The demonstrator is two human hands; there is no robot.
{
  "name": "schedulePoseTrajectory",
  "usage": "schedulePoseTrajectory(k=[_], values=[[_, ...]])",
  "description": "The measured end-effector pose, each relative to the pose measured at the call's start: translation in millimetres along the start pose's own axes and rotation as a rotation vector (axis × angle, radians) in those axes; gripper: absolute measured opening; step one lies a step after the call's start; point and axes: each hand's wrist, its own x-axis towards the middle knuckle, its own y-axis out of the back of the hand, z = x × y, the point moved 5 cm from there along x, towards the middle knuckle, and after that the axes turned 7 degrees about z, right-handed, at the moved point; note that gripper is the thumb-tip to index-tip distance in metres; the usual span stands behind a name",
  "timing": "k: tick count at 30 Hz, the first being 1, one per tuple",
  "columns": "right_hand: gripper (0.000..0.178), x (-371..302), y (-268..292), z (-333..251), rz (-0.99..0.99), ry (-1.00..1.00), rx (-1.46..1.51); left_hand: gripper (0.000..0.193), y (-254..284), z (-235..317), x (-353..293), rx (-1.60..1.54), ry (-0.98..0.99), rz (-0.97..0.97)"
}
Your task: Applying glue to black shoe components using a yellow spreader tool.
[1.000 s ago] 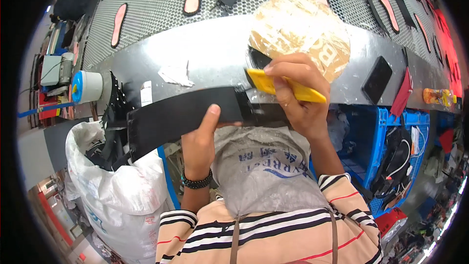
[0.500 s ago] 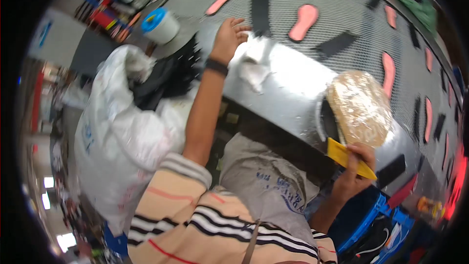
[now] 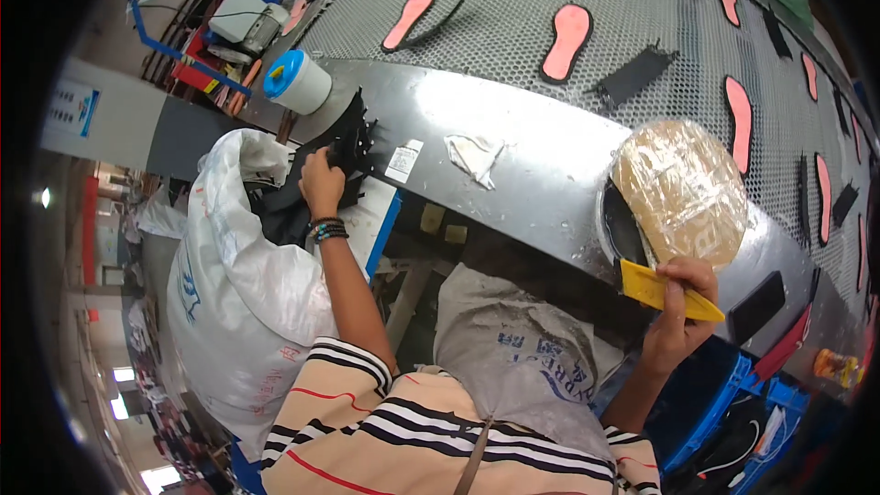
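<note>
My left hand (image 3: 323,185) is at a pile of black fringed fabric pieces (image 3: 353,128), its fingers closed on the edge of one black piece; the fingertips are partly hidden. This pile lies over the mouth of a white woven sack (image 3: 247,284). My right hand (image 3: 680,316) grips a yellow scraper (image 3: 655,286). Just beyond it is a round container (image 3: 612,234) with a dark inside, partly covered by a tan lid (image 3: 683,192) wrapped in clear plastic. Pink insoles with black rims (image 3: 568,41) lie on the grey mesh belt (image 3: 504,9) beyond the metal table edge.
A white tub with a blue lid (image 3: 298,82) stands at the table's left end. On the metal ledge (image 3: 550,156) lie a crumpled white cloth (image 3: 475,158) and a small white label (image 3: 404,160). A black phone (image 3: 757,305) rests at right, above a blue crate (image 3: 706,412).
My left hand has drawn back from the belt edge to the black pieces at the left. A black strip and the insoles on the belt have shifted. My right hand still holds the scraper.
</note>
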Motion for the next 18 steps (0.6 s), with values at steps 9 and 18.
schedulePoseTrajectory(k=[9, 18], values=[[0.013, -1.2, 27.0, 13.1, 0.037, -0.064, -0.25, 0.028, 150.1, 107.1, -13.4, -0.696, -0.063, 0.405], [0.015, 12.4, 3.5, 41.7, -0.049, 0.093, -0.408, 0.092, 73.8, 244.0, -224.2, -2.251, 0.199, -1.1]])
